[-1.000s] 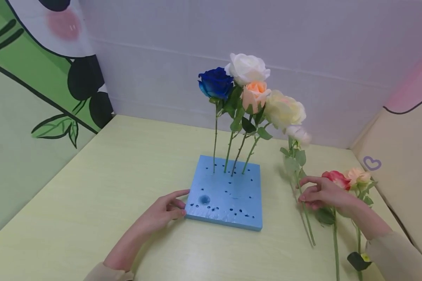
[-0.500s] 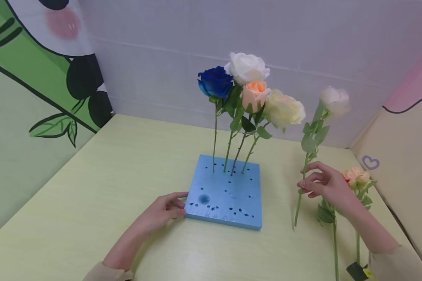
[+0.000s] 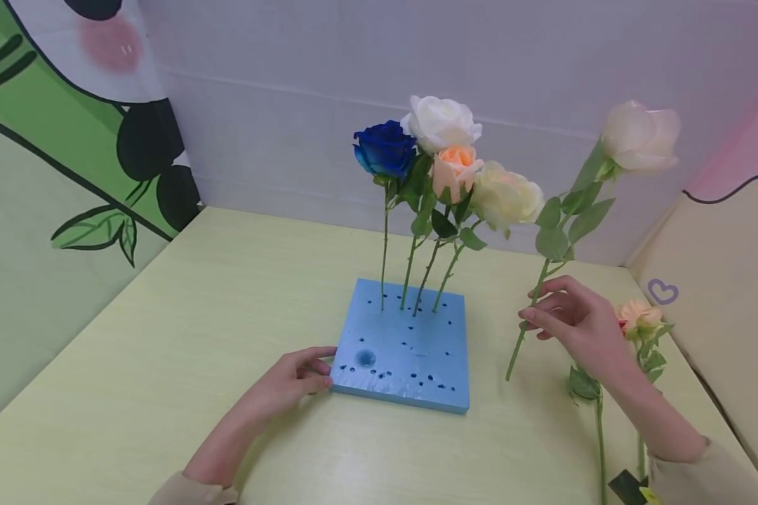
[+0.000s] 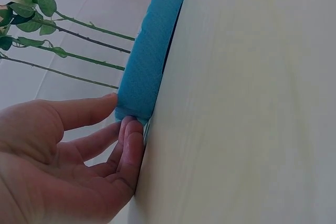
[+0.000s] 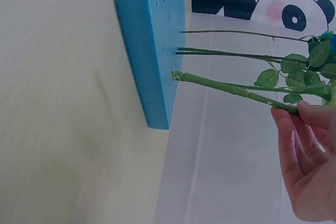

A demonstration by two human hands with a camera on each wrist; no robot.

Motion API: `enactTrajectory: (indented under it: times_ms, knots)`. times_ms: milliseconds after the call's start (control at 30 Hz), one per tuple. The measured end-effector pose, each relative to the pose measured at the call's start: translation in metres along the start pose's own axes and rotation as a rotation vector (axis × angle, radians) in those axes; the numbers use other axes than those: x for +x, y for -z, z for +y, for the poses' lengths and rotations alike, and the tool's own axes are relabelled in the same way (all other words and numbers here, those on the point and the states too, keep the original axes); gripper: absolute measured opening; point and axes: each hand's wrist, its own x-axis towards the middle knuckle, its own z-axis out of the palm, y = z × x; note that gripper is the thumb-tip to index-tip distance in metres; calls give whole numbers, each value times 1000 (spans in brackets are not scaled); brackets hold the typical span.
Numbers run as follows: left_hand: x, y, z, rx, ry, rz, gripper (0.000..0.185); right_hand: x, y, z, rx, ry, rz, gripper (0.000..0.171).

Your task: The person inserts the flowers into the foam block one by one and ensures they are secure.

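Observation:
A blue foam block [image 3: 410, 351] lies flat on the pale table, with several roses [image 3: 439, 161] standing in holes along its far edge. My left hand [image 3: 290, 382] rests on the table, its fingers [image 4: 128, 135] touching the block's near left corner [image 4: 137, 103]. My right hand [image 3: 577, 322] pinches the green stem [image 3: 526, 330] of a pale pink rose [image 3: 641, 137], held in the air to the right of the block. The stem leans, its cut end [image 5: 176, 75] down and left, clear of the table.
Two more roses [image 3: 638, 319] lie on the table behind and under my right wrist, stems [image 3: 600, 442] running toward me. A white wall stands behind, a panda mural [image 3: 82, 105] at left, and a beige panel [image 3: 720, 294] at right.
My right hand has lifted the pale pink rose from the table, raising it upward and tilting its bloom to the right. The left hand has stayed at the block's corner.

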Motion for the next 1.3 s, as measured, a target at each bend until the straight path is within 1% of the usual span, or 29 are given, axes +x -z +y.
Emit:
enactTrajectory:
  times_ms: [167,400,600,800,1100,1300]
  knots:
    - [-1,0,0,3,7,0,50,4,-8,-11,22,35,38,22]
    - [0,0,1,1,9,2,50,9,-21,-25,17,101,96,21]
    - [0,0,1,0,8,0,50,15,-32,-33,33,161,127,22]
    - [1,0,0,0,3,5,50,22,-41,-38,68,172,126,21]
    - [0,0,2,-11,6,5,50,34,-59,-39,69,197,125,18]
    - [-1,0,2,-8,1,-2,49,39,-70,-41,17,247,110,17]
